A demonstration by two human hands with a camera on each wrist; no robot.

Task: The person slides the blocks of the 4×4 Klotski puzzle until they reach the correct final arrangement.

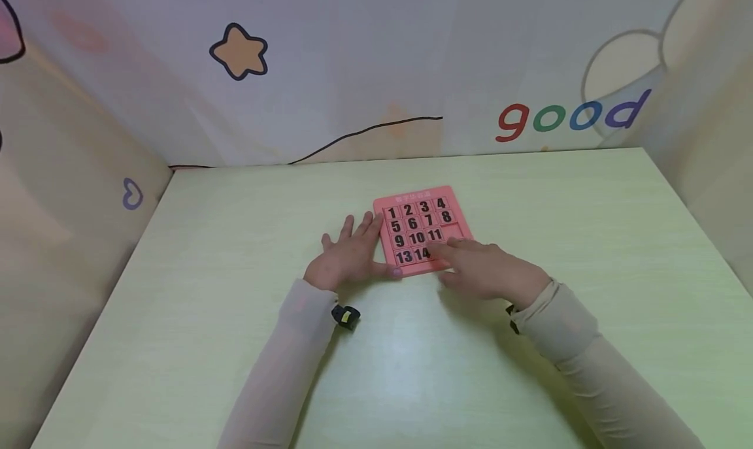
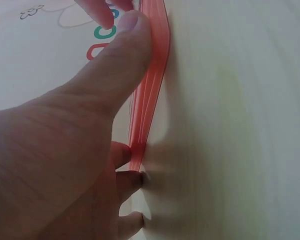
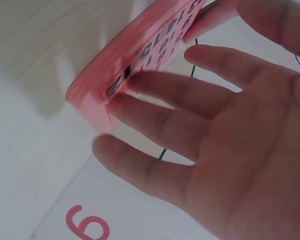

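A pink number slide puzzle (image 1: 389,204) lies flat on the table, slightly turned, its black-numbered tiles facing up. Tiles 1 to 11 show, then 13 and 14; a pink gap (image 1: 451,229) stands right of tile 11. My left hand (image 1: 346,258) spreads along the puzzle's left side, its thumb at the near left corner. In the left wrist view that thumb (image 2: 127,55) lies along the pink edge. My right hand (image 1: 494,271) reaches over the lower right corner with fingers extended, hiding the tiles there. The right wrist view shows the middle fingertips (image 3: 121,102) at the tiles.
The pale green table (image 1: 206,253) extends around the puzzle. Behind it rises a printed wall (image 1: 365,63) with a star and the word "good", and side panels (image 1: 76,240) flank the table. A dark strap device (image 1: 346,317) sits at the left wrist.
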